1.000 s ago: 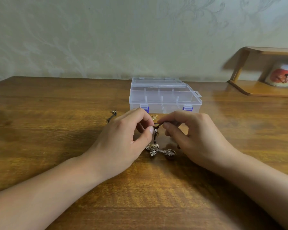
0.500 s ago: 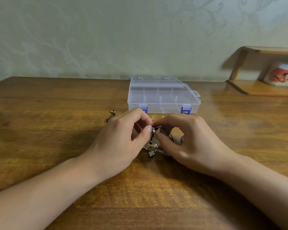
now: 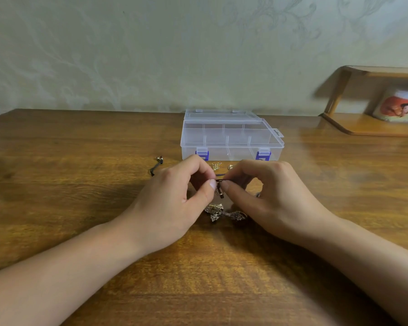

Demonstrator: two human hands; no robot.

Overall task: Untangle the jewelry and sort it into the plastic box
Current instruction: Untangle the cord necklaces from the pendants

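Jewelry lies in a small tangle on the desk, near the middle, with both hands over it. Its ornate metal pieces stretch left to right, from a pale star-like part to a darker part that runs under the right hand. A dark cord rises from the tangle, and a small pendant hangs from it almost straight down between the two thumbs.

The left hand comes in from the near left, wrist low on the desk, fingers curled, thumb and forefinger pinching the cord. The right hand comes in from the near right and mirrors it, its thumb and forefinger pinching the same cord. The two thumb tips nearly touch, so the hands meet at the pinch.

Beyond the hands stands the plastic box, clear, its long axis running left to right, its lid open and lying back toward the wall. Inner walls divide it into compartments, and two blue latches sit on its near side. Just in front of it lie a small gold chain piece and a small gold bit beside that. Farther left, a second black cord with beaded ends lies on the desk, pointing far to near.

At the far right a wooden shelf holds a white cup with an orange picture; no writing can be read.
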